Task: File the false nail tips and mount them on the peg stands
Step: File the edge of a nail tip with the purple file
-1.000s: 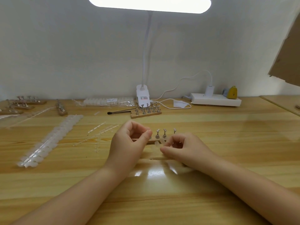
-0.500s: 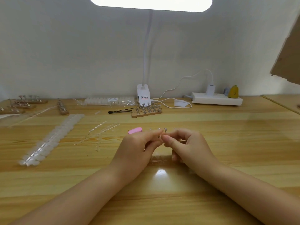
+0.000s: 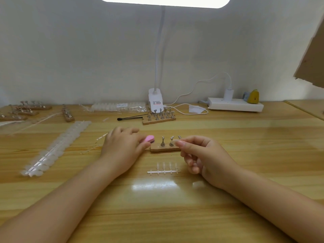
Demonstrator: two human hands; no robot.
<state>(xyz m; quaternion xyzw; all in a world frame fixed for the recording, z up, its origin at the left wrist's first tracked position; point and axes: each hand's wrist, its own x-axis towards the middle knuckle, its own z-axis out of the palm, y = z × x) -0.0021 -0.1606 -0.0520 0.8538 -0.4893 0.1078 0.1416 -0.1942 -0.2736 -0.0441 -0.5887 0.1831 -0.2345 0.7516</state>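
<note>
The wooden worktop (image 3: 228, 155) takes up most of the shot, with a long strip of clear nail tips (image 3: 56, 148) running diagonally down its left side, still on their sprues. Dead centre sits the little wooden peg stand (image 3: 164, 147), a flat block with three metal pegs showing, all bare on top as far as the view lets anyone tell. Just in front of it lies an empty clear sprue (image 3: 164, 171), only short stubs left on it. The person's left hand (image 3: 122, 146) rests on the worktop to the left of the stand, fingers curled onto a pink nail file (image 3: 149, 139), which pokes out beside the stand's left end. The right hand (image 3: 201, 155) is raised at the stand's right end, thumb and forefinger pinching a small clear nail tip (image 3: 175, 141) right next to the middle peg; it's pale and see-through, so the shape is hard to make out. Compared with half a second ago, the two hands have split apart: back then they were pressed together over the stand, hiding most of it, and now the stand and the sprue are out in the open.
</note>
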